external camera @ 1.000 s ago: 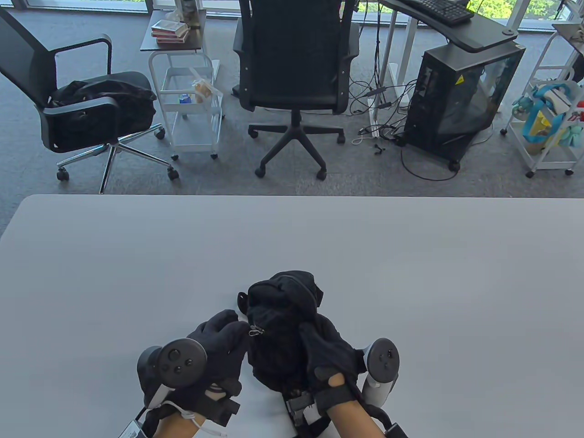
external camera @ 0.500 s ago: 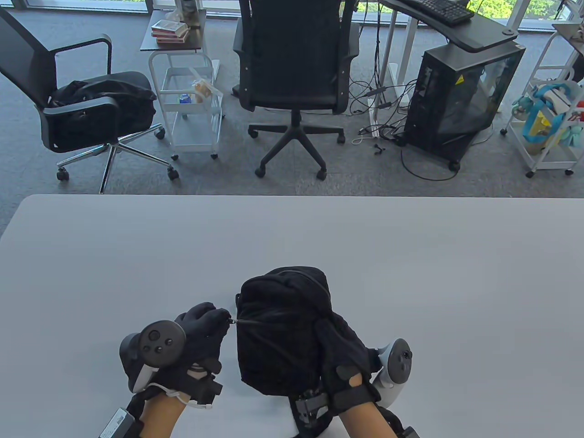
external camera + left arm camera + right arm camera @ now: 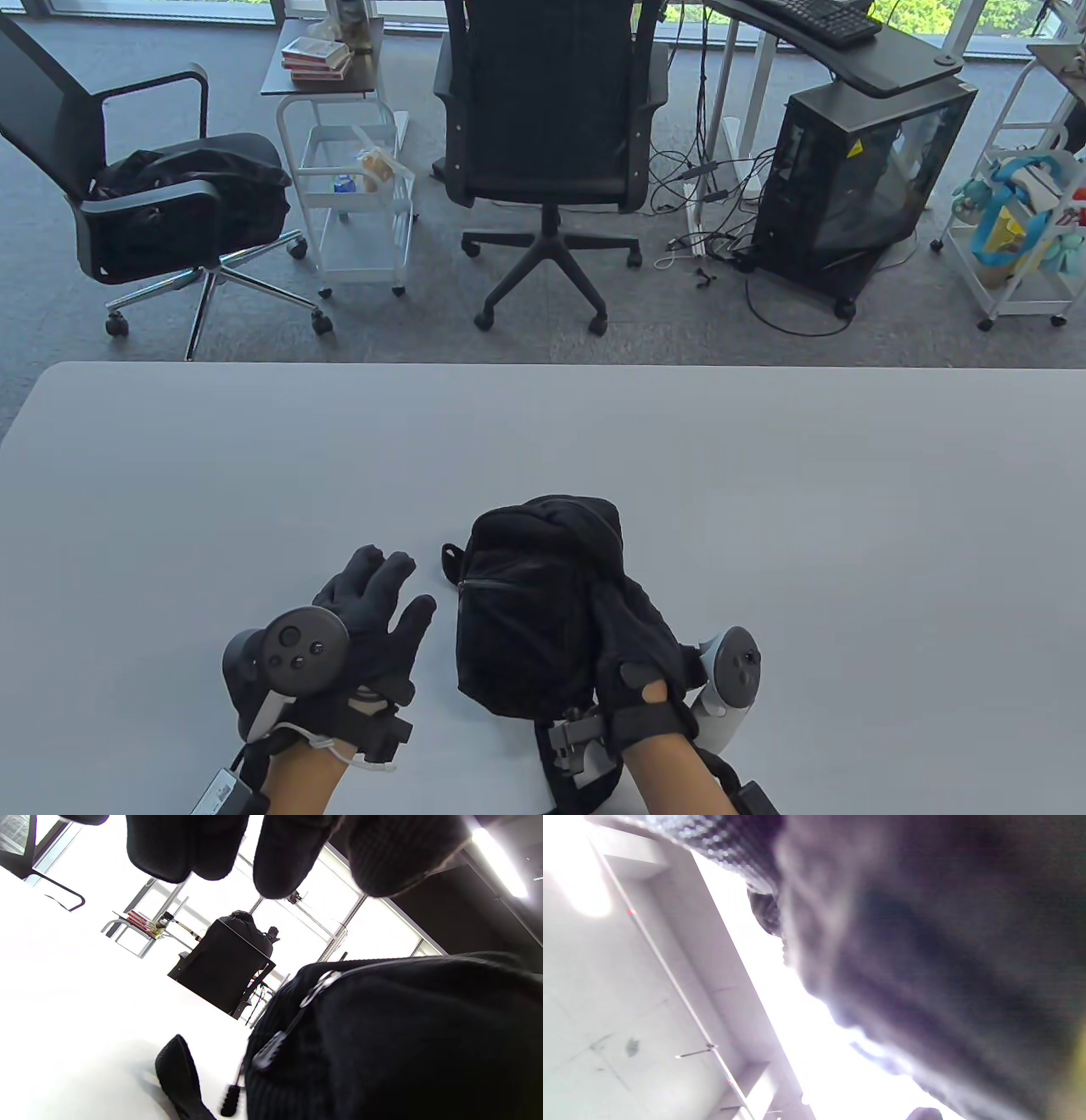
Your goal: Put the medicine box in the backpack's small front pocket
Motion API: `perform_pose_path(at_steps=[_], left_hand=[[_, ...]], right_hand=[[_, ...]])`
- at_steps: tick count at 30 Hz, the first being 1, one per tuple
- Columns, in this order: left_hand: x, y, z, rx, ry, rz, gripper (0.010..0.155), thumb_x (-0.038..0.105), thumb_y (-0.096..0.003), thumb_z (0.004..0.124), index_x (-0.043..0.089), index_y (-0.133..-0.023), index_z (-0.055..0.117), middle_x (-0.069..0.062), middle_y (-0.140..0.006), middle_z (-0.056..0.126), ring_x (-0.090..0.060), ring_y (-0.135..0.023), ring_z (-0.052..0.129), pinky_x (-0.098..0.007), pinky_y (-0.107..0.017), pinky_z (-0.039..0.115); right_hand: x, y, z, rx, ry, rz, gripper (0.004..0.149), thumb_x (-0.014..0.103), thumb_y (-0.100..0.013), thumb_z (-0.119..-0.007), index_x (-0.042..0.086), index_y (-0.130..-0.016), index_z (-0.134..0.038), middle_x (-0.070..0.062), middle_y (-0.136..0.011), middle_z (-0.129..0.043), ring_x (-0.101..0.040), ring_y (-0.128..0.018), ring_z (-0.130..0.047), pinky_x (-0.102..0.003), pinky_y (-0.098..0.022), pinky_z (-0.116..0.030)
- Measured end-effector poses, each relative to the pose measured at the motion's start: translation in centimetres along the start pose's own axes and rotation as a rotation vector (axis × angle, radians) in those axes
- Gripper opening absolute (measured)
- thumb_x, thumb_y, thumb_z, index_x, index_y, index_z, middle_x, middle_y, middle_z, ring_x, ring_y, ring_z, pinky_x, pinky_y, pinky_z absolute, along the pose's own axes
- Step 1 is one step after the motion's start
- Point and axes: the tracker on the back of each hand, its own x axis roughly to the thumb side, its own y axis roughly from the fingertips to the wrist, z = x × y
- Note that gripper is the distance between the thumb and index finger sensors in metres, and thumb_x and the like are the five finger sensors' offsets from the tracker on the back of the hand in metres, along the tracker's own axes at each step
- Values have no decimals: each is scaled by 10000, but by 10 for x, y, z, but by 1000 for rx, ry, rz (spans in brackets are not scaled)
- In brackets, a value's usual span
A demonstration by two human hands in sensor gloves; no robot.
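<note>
A small black backpack (image 3: pixel 526 611) lies on the grey table (image 3: pixel 543 441) near its front edge. Its front pocket zipper (image 3: pixel 488 586) looks closed. My left hand (image 3: pixel 382 586) is just left of the bag with fingers spread, holding nothing. My right hand (image 3: pixel 632 632) lies over the bag's right side and holds it. In the left wrist view my fingers (image 3: pixel 280 857) hang above the bag (image 3: pixel 403 1035) and its metal zipper pull (image 3: pixel 316 988). The right wrist view shows only blurred dark fabric (image 3: pixel 925 942). No medicine box is in sight.
A black strap end (image 3: pixel 450 560) sticks out at the bag's left. Beyond the table's far edge stand office chairs (image 3: pixel 543 127), a white cart (image 3: pixel 356 195) and a computer tower (image 3: pixel 857 178).
My left hand pulled the zipper pull to the left, then let it go and spread its fingers. The bag shifted slightly; my right hand stayed on it.
</note>
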Motion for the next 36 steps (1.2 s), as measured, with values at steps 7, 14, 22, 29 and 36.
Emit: perform_pose_path(at_steps=[7, 14, 22, 29, 36], left_hand=[[2, 1, 3, -21, 3, 2, 689, 563, -526, 784, 112, -1043, 732, -308, -1110, 638, -586, -908, 722, -761, -567, 558], [3, 1, 5, -52, -2, -14, 718, 573, -526, 781, 97, -1058, 701, -318, -1116, 614, -597, -913, 702, -763, -569, 548], [2, 0, 2, -69, -2, -21, 767, 631, -521, 773, 110, -1077, 679, -315, -1130, 602, -618, -933, 669, -773, -574, 531], [4, 1, -2, -65, -1, -27, 882, 699, -517, 748, 168, -1157, 453, -317, -1194, 400, -708, -1004, 347, -823, -581, 342], [14, 5, 13, -111, -47, 10, 862, 679, -522, 746, 165, -1155, 463, -318, -1195, 372, -699, -1011, 296, -827, -578, 340]], right_hand=[[-27, -11, 2, 23, 3, -166, 520, 384, -574, -689, 14, -937, -649, -173, -867, -855, -384, -738, -969, -591, -617, -672], [-18, -24, 14, 51, 484, -109, 856, 528, -573, -728, -135, -1023, -426, -351, -971, -636, -579, -785, -812, -712, -547, -586], [33, -19, 19, 33, 1037, 189, 900, 600, -562, -700, -115, -1054, -462, -412, -1013, -503, -681, -870, -572, -766, -539, -460], [65, -2, 5, 270, 1209, 364, 1035, 627, -529, -758, -29, -1124, -221, -312, -1056, 39, -542, -872, 171, -729, -508, 46], [50, 1, -7, 266, 1329, 314, 1027, 657, -544, -714, -4, -1126, -186, -347, -1051, 39, -624, -882, 95, -755, -515, -10]])
